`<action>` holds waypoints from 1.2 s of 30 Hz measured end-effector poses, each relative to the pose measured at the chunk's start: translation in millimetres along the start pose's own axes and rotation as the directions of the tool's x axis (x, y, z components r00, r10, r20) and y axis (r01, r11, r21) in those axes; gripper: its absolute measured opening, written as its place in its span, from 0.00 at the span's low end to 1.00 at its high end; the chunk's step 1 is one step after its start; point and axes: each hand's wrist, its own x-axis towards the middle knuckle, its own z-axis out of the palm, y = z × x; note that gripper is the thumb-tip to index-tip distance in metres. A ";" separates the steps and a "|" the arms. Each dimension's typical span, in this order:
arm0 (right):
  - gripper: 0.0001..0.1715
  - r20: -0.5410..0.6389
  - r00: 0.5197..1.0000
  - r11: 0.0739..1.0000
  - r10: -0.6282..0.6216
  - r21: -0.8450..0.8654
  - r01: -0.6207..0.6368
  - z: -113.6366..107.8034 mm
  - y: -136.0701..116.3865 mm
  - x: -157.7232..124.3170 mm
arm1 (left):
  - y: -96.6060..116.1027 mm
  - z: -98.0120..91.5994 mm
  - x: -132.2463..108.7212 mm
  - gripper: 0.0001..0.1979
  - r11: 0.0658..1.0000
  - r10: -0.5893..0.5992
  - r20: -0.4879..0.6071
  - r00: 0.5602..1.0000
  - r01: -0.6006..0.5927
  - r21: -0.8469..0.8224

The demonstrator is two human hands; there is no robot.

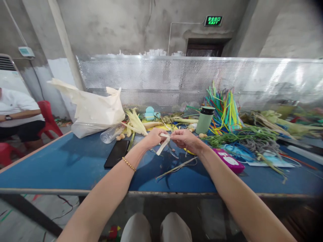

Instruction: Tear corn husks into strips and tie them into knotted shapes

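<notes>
Both my hands meet above the blue table (pixel 63 164), pinching one pale strip of corn husk (pixel 163 144). My left hand (pixel 154 137) grips its upper left end, fingers closed. My right hand (pixel 185 138) pinches the same strip from the right. The strip's free end hangs down towards the table. A gold bead bracelet (pixel 129 164) sits on my left wrist. Loose husk slivers (pixel 176 166) lie on the table under my hands.
A black phone (pixel 117 153) lies left of my hands, beside a clear plastic bottle (pixel 111 133) and a white bag (pixel 93 107). Corn husks (pixel 136 122), a green flask (pixel 205 120), coloured strips (pixel 224 107) and a pink case (pixel 228 160) crowd the right. A seated person (pixel 17 114) is far left.
</notes>
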 end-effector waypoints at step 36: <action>0.18 -0.029 0.982 0.932 -0.188 -0.321 0.169 -1.2 -3.1 0.5 | -2.4 -2.4 -2.8 0.14 0.992 0.067 0.083 0.994 -0.058 -0.114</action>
